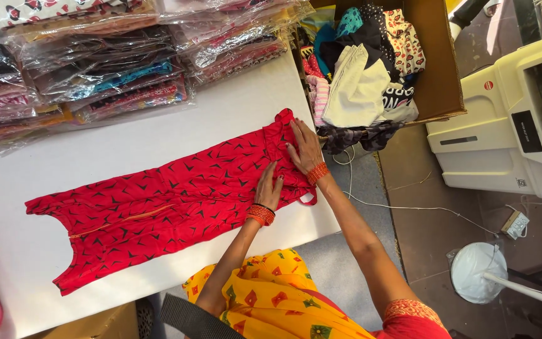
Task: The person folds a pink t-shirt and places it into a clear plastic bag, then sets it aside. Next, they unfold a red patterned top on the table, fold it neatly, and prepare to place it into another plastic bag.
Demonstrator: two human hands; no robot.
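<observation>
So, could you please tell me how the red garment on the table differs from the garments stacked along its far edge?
The red garment lies unwrapped and spread flat on the white table; the stacked garments are folded inside clear plastic bags. The red garment lies singly, with the left hand and right hand pressing on one end; the stacked ones overlap in piles, untouched. Both are patterned.

A single head-worn view looks steeply down from above the person's shoulders, facing forward across the white flat tabletop [233, 119] at close arm's range; the far edge takes in stacked clear-plastic garment packs [95, 69], the right side an open brown cardboard box [437, 75] and floor
</observation>
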